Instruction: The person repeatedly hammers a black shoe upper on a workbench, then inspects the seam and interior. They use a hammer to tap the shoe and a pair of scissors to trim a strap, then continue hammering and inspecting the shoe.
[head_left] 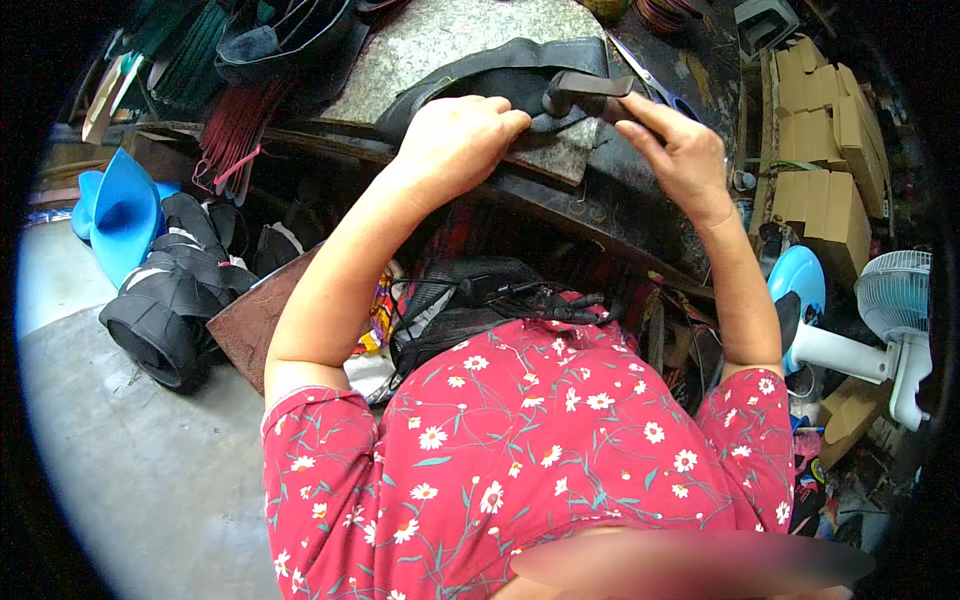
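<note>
My left hand (462,140) is closed over the near edge of a black strap-like piece (440,90), which lies curved on a grey stone slab (440,30). Its fingertips press together there, and whatever small thing they may pinch is hidden. My right hand (682,150) grips a hammer (590,88) by its short visible handle. The dark metal head is over the black piece, just right of my left fingers; whether it touches cannot be made out.
Scissors (655,78) lie right of the slab. Bundles of dark red cords (238,130) hang at the bench's left. Black rolled pieces (165,310) sit on the floor near a blue plastic object (122,215). Cardboard boxes (825,210) and a fan (893,300) stand at right.
</note>
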